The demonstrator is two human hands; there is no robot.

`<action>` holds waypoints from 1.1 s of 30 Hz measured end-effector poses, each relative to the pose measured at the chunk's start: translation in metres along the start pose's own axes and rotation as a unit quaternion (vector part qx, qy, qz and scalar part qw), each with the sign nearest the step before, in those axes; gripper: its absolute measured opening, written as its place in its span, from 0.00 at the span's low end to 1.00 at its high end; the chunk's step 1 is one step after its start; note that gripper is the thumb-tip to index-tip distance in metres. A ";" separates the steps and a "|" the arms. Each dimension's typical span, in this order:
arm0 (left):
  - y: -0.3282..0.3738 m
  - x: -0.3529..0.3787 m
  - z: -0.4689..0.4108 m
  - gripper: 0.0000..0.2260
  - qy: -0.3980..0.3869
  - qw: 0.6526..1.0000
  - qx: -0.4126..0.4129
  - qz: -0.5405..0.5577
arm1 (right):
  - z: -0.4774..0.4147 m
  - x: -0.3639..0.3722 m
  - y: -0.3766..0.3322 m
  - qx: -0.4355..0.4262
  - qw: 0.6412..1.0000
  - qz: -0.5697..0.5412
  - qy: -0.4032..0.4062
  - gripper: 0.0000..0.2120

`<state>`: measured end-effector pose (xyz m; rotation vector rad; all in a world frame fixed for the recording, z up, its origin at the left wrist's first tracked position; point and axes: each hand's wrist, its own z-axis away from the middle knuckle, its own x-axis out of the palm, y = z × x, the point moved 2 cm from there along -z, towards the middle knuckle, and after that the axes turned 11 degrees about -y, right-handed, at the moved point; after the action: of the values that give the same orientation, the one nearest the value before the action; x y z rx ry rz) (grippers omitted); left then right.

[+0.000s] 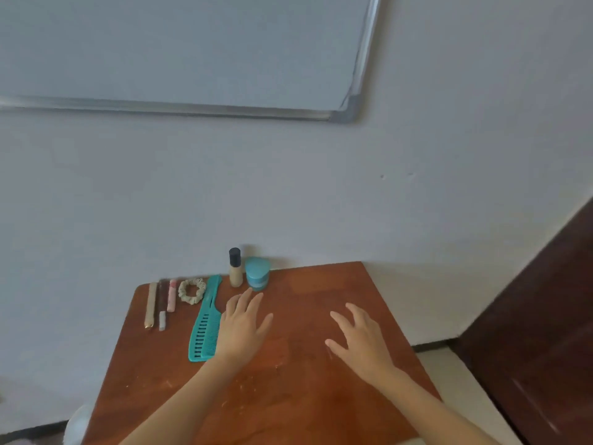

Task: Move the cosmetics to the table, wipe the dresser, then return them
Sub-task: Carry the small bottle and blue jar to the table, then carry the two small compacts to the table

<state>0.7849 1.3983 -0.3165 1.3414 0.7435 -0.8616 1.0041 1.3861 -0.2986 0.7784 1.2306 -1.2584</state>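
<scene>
Teal jar (257, 273) just beyond left grip (243, 324)

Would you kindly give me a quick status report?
Left hand open, right hand open, both empty. Cosmetics lie on wooden top. Nothing blocking.

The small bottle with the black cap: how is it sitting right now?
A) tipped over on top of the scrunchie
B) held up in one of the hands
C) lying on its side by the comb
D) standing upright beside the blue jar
D: the bottle stands upright beside the blue jar near the wall, while the left hand and the right hand are spread open and hold nothing.
</scene>
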 end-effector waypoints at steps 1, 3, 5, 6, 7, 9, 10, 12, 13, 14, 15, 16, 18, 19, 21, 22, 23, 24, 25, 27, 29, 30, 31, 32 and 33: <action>0.009 -0.001 -0.003 0.23 -0.006 1.000 0.030 -0.004 | 0.010 0.000 0.005 0.032 0.999 0.002 0.009 0.26; 0.019 -0.002 -0.002 0.23 -0.020 0.995 0.094 -0.010 | 0.031 0.002 0.008 0.099 0.995 -0.010 0.028 0.27; 0.021 0.001 0.005 0.22 -0.042 0.988 0.148 -0.013 | 0.058 0.011 0.003 0.150 0.987 -0.029 0.050 0.27; 0.020 0.004 0.010 0.22 -0.056 0.984 0.169 -0.017 | 0.071 0.017 -0.002 0.169 0.984 -0.035 0.053 0.27; 0.019 0.008 0.015 0.22 -0.073 0.979 0.188 -0.024 | 0.085 0.025 -0.007 0.187 0.980 -0.039 0.053 0.27; 0.021 0.018 0.023 0.22 -0.114 0.967 0.224 -0.031 | 0.117 0.040 -0.017 0.238 0.970 -0.046 0.033 0.28; 0.026 0.024 0.030 0.22 -0.139 0.959 0.243 -0.034 | 0.137 0.048 -0.021 0.269 0.961 -0.050 0.039 0.28; 0.040 0.034 0.048 0.22 -0.181 0.938 0.293 -0.033 | 0.180 0.062 -0.024 0.329 0.941 -0.077 0.023 0.28; 0.052 0.040 0.057 0.22 -0.199 0.925 0.323 -0.029 | 0.204 0.064 -0.022 0.365 0.926 -0.092 0.024 0.27; 0.069 0.045 0.069 0.22 -0.216 0.908 0.358 -0.026 | 0.232 0.065 -0.018 0.403 0.911 -0.087 0.035 0.27; 0.081 0.047 0.077 0.22 -0.221 0.898 0.380 -0.018 | 0.250 0.064 -0.014 0.423 0.902 -0.075 0.049 0.29; 0.091 0.049 0.082 0.22 -0.221 0.891 0.397 -0.013 | 0.266 0.055 -0.015 0.437 0.895 -0.049 0.075 0.33; 0.116 0.055 0.100 0.25 -0.222 0.869 0.443 -0.010 | 0.306 0.039 -0.022 0.479 0.871 -0.044 0.097 0.37; 0.128 0.059 0.111 0.29 -0.224 0.858 0.463 -0.006 | 0.324 0.035 -0.027 0.495 0.862 -0.053 0.098 0.36; 0.151 0.070 0.138 0.39 -0.247 0.833 0.495 0.014 | 0.359 0.038 -0.037 0.530 0.838 -0.036 0.125 0.33; 0.163 0.076 0.154 0.40 -0.261 0.820 0.509 0.022 | 0.376 0.042 -0.043 0.548 0.825 -0.042 0.133 0.33; 0.174 0.082 0.173 0.40 -0.274 0.806 0.524 0.031 | 0.393 0.045 -0.051 0.567 0.811 -0.049 0.134 0.36; 0.184 0.089 0.191 0.40 -0.285 0.790 0.542 0.041 | 0.409 0.047 -0.060 0.587 0.797 -0.054 0.132 0.36; 0.193 0.095 0.211 0.39 -0.298 0.774 0.557 0.046 | 0.427 0.054 -0.066 0.600 0.788 -0.045 0.131 0.34; 0.208 0.103 0.253 0.38 -0.319 0.741 0.590 0.036 | 0.467 0.066 -0.080 0.642 0.757 -0.040 0.112 0.25; 0.216 0.109 0.294 0.35 -0.322 0.712 0.622 0.049 | 0.505 0.076 -0.096 0.669 0.736 -0.032 0.097 0.23; 0.219 0.109 0.315 0.34 -0.327 0.700 0.633 0.054 | 0.524 0.081 -0.104 0.679 0.727 -0.012 0.103 0.23; 0.221 0.109 0.336 0.33 -0.330 0.689 0.642 0.059 | 0.542 0.085 -0.112 0.687 0.718 0.010 0.109 0.23; 0.222 0.108 0.355 0.32 -0.326 0.678 0.656 0.064 | 0.560 0.089 -0.119 0.697 0.706 0.021 0.120 0.23; 0.223 0.106 0.374 0.31 -0.323 0.666 0.669 0.066 | 0.578 0.090 -0.127 0.707 0.695 0.025 0.130 0.23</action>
<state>1.0203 1.0210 -0.2588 2.0471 -0.8003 -1.7606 1.0119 0.7912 -0.2290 2.1128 0.1501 -2.0183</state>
